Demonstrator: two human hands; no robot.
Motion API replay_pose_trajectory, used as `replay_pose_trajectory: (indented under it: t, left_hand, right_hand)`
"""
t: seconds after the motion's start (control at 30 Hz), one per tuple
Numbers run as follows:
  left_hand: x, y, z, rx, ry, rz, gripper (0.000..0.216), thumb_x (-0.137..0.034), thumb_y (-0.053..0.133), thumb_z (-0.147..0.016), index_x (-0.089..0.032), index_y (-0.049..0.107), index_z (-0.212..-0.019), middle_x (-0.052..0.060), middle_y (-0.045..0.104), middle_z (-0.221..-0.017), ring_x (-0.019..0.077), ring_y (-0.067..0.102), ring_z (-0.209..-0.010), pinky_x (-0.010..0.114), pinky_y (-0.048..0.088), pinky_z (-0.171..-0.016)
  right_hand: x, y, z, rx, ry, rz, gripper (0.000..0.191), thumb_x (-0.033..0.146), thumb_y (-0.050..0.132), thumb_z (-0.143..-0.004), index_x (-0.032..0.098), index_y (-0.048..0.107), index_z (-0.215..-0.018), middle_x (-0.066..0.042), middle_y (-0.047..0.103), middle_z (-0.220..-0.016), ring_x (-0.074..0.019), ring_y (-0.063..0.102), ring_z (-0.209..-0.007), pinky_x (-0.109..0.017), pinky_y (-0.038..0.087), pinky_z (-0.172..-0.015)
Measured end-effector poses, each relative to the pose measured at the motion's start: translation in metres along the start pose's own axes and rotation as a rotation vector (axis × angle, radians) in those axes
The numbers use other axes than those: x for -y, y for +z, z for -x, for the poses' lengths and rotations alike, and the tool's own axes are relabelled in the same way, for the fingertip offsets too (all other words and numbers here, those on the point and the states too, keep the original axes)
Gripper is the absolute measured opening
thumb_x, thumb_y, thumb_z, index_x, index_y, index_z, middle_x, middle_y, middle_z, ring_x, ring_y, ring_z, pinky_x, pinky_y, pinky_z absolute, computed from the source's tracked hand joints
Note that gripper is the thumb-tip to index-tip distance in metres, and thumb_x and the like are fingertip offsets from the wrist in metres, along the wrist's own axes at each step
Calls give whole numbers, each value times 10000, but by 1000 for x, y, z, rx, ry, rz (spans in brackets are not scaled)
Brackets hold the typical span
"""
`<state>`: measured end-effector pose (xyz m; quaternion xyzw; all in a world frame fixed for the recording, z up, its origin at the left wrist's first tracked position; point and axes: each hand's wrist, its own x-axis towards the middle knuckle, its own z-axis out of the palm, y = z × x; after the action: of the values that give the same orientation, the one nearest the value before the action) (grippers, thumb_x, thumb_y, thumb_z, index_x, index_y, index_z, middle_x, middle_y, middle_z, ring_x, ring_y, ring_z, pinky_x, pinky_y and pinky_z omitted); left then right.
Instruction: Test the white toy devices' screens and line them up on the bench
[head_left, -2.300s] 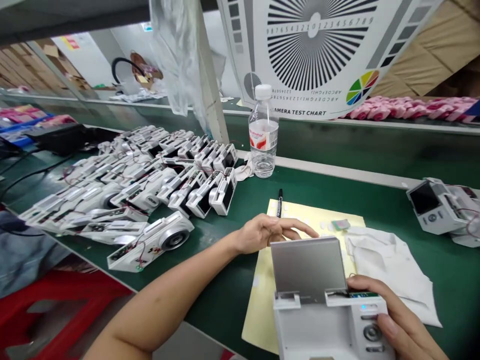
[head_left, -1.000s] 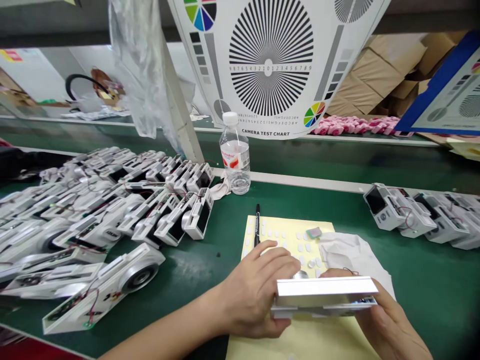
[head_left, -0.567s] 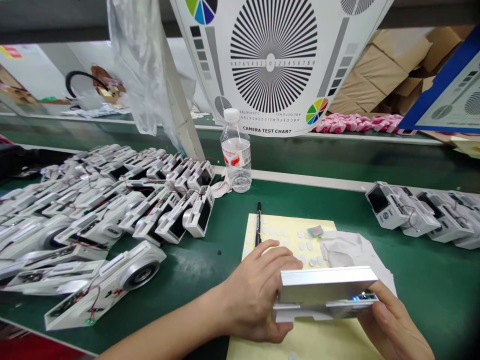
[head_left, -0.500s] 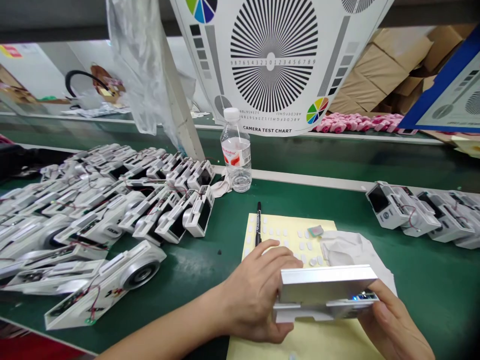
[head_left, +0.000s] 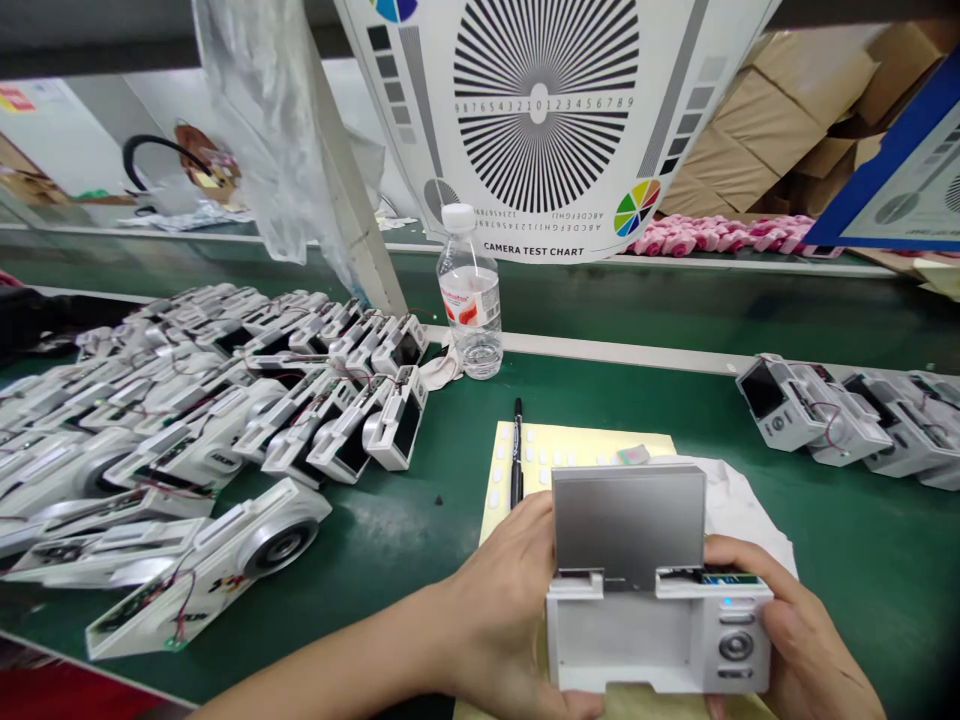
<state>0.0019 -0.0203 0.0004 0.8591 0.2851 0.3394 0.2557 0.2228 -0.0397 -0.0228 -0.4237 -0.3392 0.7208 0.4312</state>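
Observation:
A white compact camera (head_left: pixel 626 640) is held between my two hands over a yellow sheet (head_left: pixel 491 515). Its grey screen panel (head_left: pixel 628 520) stands flipped up above the body, and a small blue light glows by the buttons on the right. My left hand (head_left: pixel 502 600) grips the left side, thumb at the lower edge. My right hand (head_left: pixel 802 630) wraps round the right end, thumb beside the round button pad. A black pen (head_left: pixel 517 455) lies on the sheet beyond my left hand, near small white pads (head_left: pixel 495 475). White paper (head_left: pixel 742 505) lies behind the camera.
Many partly open white cameras (head_left: pixel 210 430) crowd the left of the green table (head_left: pixel 397 580); several more (head_left: pixel 817 410) stand at right. A water bottle (head_left: pixel 470 300) stands at the back. A camera test chart (head_left: pixel 431 100) hangs ahead. Pink items (head_left: pixel 705 235) lie on the shelf.
The camera has tilted so its back and buttons face me, and the screen panel now stands upright. Both hands have kept hold. The view has shifted slightly.

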Motion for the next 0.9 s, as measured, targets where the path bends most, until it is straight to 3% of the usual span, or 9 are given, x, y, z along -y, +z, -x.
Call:
replay_pose_trajectory:
  t: [0.23,0.6,0.9]
  left_hand:
    - [-4,-2,-6,46,-81,100,706,-304,690,-461,-215,442,-1115,58,487,-1104,256,473,-1020,396,391,-919]
    - [-1,-2,-6,43,-149,178,690,-334,660,-459,-198,447,-1101,60,486,-1112,261,464,-1021,404,389,-918]
    - [-1,-1,-6,26,-149,194,704,-321,648,-446,-193,437,-1106,70,474,-1133,260,467,-1017,393,392,-913]
  right_hand:
    - [1,-6,0,14,0,116,445,607,522,-676,275,568,-969,-74,623,-813,-167,578,-467,-264,492,-355]
    - [4,1,0,29,40,23,417,566,557,-679,279,570,-981,-41,593,-646,-164,566,-439,-265,500,-349]
    - [5,4,-1,-24,77,-26,454,564,618,-634,255,562,-961,-56,649,-786,-145,576,-425,-245,502,-339]
